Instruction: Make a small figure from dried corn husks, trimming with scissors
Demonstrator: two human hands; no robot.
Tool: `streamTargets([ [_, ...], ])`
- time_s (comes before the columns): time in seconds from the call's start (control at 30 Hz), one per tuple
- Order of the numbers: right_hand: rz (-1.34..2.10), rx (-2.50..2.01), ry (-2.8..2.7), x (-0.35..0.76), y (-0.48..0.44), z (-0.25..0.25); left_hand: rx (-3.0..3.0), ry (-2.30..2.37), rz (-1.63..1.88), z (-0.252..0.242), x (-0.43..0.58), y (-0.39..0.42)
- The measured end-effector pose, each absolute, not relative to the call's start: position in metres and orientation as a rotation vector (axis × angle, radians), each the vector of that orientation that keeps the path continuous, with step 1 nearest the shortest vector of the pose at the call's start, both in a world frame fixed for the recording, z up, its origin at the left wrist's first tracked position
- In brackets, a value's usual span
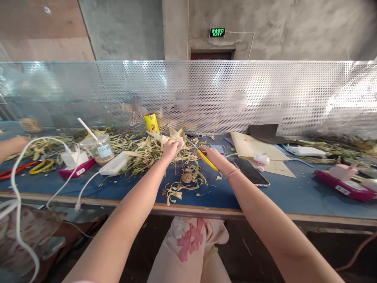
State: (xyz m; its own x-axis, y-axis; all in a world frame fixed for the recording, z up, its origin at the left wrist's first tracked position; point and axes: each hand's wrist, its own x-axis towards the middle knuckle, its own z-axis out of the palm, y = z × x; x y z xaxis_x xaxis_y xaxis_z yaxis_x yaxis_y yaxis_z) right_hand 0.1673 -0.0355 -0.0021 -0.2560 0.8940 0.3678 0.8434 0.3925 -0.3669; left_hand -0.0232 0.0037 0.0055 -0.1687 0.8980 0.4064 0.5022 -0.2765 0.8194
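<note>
Far left, a co-worker's forearm (11,148) reaches in from the frame edge, red and yellow handles (41,166) lying below it. Next, a white charger (75,158) on a purple power strip (81,168), its white cables running down past the table's front edge. Just beside, a lidded cup (103,151) with straw and a white case (113,164); this side is crowded. A heap of dried leaves (138,157) spreads from there to the middle, a yellow cylinder (151,123) behind it near the perforated screen (203,88). Mid-table, left hand (171,149) closed around a pale dried piece (177,135), held above the heap's right margin. A fibre coil (186,178) lies below, between hands and front edge. Right hand (210,154) gripping a yellow-handled tool (210,162), metal end toward the piece; contact can't be told. Blue tabletop (220,194) shows between coil and phone (251,173), giving the right wrist some room toward the front edge. Beyond the phone, paper sheets (250,143), then a second purple strip (344,188) at far right.
</note>
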Motion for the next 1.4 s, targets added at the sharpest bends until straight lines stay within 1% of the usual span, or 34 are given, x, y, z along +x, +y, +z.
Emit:
streamTargets([
  [0.27, 0.143, -1.684, -2.228, 0.17, -0.027, -0.013, 1.897, 1.686, 1.443, 0.007, -0.023, 0.002],
  [0.37, 0.118, -1.649, -2.18, 0.169, -0.027, -0.01, 1.969, 1.642, 1.458, 0.01, -0.021, -0.003],
  [0.47, 0.147, -1.502, -2.064, 0.166, -0.032, -0.004, 1.954, 1.517, 1.553, 0.017, -0.018, -0.011],
  [0.57, 0.228, -1.342, -2.038, 0.159, -0.035, -0.001, 1.753, 1.327, 1.812, 0.029, -0.017, -0.015],
  [0.63, 0.215, -1.293, -2.068, 0.156, -0.034, -0.002, 1.49, 1.142, 1.998, 0.037, -0.019, -0.015],
  [0.73, 0.184, -1.393, -2.173, 0.157, -0.03, -0.009, 1.201, 0.936, 2.069, 0.046, -0.028, -0.01],
  [0.83, 0.141, -1.603, -2.283, 0.161, -0.029, -0.013, 1.227, 1.021, 2.083, 0.048, -0.039, -0.003],
  [0.93, 0.117, -1.765, -2.268, 0.162, -0.033, -0.012, 1.509, 1.266, 2.046, 0.047, -0.047, -0.001],
  [1.03, 0.219, -1.864, -2.257, 0.16, -0.038, -0.007, 1.8, 1.497, 1.884, 0.048, -0.051, -0.003],
  [1.17, 0.308, -1.924, -2.269, 0.157, -0.04, -0.005, 1.983, 1.53, 1.692, 0.049, -0.05, -0.004],
  [1.23, 0.325, -1.93, -2.263, 0.157, -0.039, -0.006, 1.995, 1.494, 1.721, 0.048, -0.049, -0.004],
  [1.4, 0.355, -1.94, -2.313, 0.158, -0.036, -0.005, 1.926, 1.516, 1.946, 0.047, -0.049, -0.007],
])
